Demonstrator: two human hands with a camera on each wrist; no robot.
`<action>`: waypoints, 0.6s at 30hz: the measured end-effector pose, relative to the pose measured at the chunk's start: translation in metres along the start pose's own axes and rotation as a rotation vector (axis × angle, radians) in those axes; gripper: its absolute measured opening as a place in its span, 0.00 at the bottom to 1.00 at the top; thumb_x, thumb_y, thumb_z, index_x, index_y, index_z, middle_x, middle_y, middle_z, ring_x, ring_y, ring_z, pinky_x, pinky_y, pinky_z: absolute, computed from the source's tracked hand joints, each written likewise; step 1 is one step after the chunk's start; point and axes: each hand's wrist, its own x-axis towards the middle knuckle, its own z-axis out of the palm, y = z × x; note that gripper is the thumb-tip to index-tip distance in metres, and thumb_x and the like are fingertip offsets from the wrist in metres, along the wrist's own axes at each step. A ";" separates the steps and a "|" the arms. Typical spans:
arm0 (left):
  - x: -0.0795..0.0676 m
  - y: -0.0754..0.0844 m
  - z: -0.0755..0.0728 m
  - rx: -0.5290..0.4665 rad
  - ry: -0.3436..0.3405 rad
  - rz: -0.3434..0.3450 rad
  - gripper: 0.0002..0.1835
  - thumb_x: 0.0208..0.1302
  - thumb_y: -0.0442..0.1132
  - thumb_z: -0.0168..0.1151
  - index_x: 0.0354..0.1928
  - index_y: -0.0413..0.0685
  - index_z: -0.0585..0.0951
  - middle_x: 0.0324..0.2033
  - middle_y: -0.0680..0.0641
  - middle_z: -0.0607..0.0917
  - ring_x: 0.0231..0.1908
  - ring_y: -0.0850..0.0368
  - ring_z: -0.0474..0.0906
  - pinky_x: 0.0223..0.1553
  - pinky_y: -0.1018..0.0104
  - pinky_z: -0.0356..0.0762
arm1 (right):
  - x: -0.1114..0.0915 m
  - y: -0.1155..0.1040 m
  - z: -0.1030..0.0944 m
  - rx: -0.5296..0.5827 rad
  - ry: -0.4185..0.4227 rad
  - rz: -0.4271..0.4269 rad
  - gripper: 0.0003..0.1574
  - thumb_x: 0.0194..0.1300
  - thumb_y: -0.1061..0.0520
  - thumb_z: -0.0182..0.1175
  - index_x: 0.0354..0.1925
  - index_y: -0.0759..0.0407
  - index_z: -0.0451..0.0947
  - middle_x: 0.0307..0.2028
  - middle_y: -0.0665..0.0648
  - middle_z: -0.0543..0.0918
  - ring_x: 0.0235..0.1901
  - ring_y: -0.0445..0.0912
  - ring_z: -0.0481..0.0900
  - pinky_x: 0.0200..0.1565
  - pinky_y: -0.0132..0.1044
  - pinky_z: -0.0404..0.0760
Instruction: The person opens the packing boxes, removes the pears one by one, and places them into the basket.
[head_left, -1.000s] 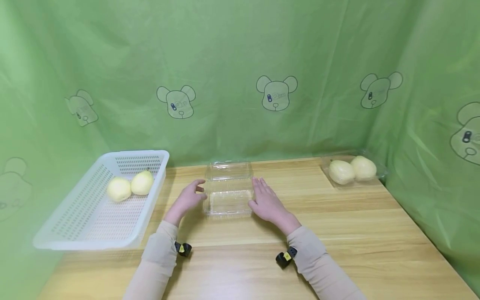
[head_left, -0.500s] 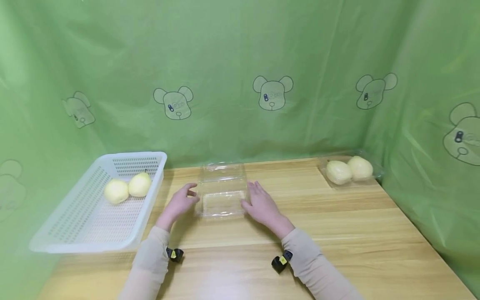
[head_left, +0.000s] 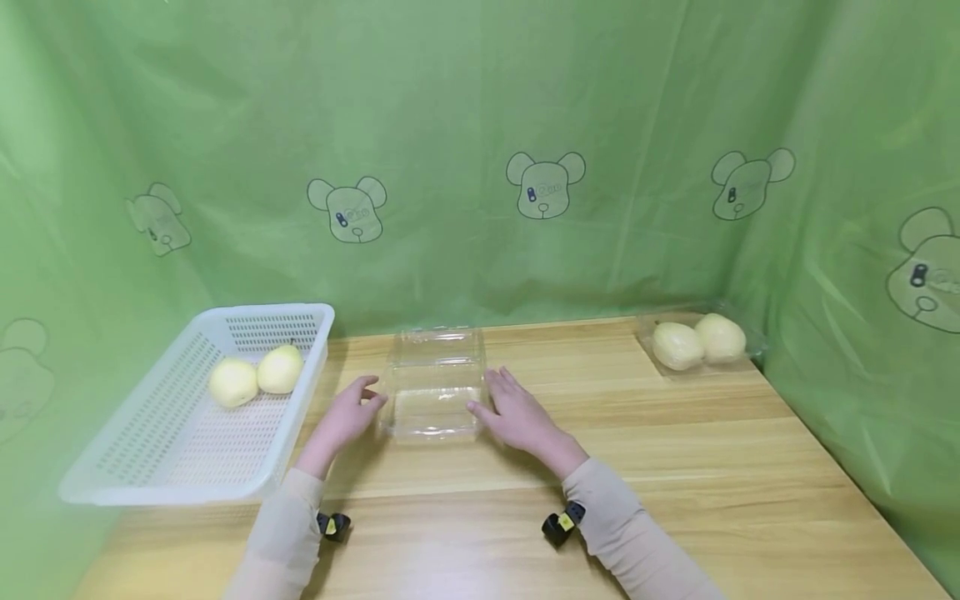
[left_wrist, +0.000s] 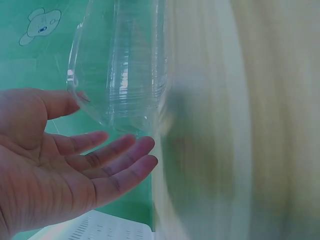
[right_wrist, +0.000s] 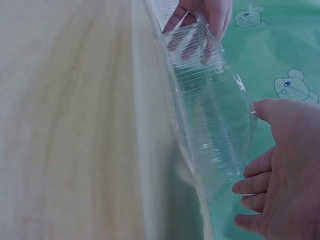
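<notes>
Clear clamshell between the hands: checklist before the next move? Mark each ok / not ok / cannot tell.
1. Clear clamshell open, lid back on the far side: ok.
2. Clear clamshell's base has nothing in it: ok, none visible.
3. Firm grip on it: not ok; left hand and right hand flank it, fingers relaxed, not curled round it.
4. Hands free of other items: ok.
5. Loose pears within the white plastic basket: ok, two there.
6. Packed clamshell at far right latched: cannot tell, too small.

box (head_left: 435,408) clear | pears (head_left: 233,383) pale-yellow | basket (head_left: 217,454) white | curtain (head_left: 450,92) green, bear-printed
</notes>
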 end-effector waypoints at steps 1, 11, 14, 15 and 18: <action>-0.002 0.000 0.000 0.005 0.001 0.004 0.31 0.73 0.45 0.51 0.70 0.35 0.61 0.60 0.28 0.75 0.60 0.31 0.73 0.62 0.40 0.71 | 0.000 -0.001 -0.001 0.013 0.001 0.000 0.49 0.72 0.33 0.42 0.73 0.69 0.52 0.74 0.67 0.55 0.76 0.61 0.48 0.76 0.54 0.51; -0.026 0.006 -0.001 -0.008 -0.023 0.048 0.36 0.68 0.47 0.58 0.72 0.37 0.60 0.63 0.28 0.71 0.55 0.31 0.77 0.55 0.44 0.79 | -0.001 -0.006 -0.012 0.151 0.013 0.036 0.39 0.73 0.41 0.48 0.69 0.67 0.62 0.70 0.68 0.63 0.73 0.62 0.56 0.74 0.57 0.55; -0.030 0.006 0.000 -0.011 -0.026 0.045 0.35 0.67 0.45 0.60 0.71 0.37 0.61 0.63 0.28 0.72 0.55 0.32 0.78 0.54 0.45 0.80 | 0.000 -0.006 -0.011 0.160 0.009 0.036 0.37 0.73 0.43 0.49 0.68 0.66 0.63 0.70 0.67 0.65 0.73 0.62 0.57 0.74 0.56 0.55; -0.031 0.005 0.000 -0.008 -0.027 0.047 0.35 0.67 0.45 0.60 0.71 0.37 0.61 0.63 0.28 0.72 0.54 0.32 0.78 0.54 0.45 0.80 | 0.000 -0.007 -0.011 0.164 0.007 0.034 0.36 0.73 0.44 0.50 0.68 0.66 0.64 0.70 0.67 0.65 0.73 0.62 0.57 0.74 0.56 0.55; -0.034 0.002 -0.001 -0.014 -0.030 0.039 0.35 0.66 0.44 0.60 0.70 0.37 0.62 0.63 0.27 0.72 0.55 0.32 0.77 0.54 0.45 0.81 | 0.000 -0.008 -0.009 0.169 0.000 0.019 0.37 0.72 0.44 0.51 0.68 0.66 0.63 0.70 0.68 0.65 0.73 0.62 0.57 0.74 0.56 0.55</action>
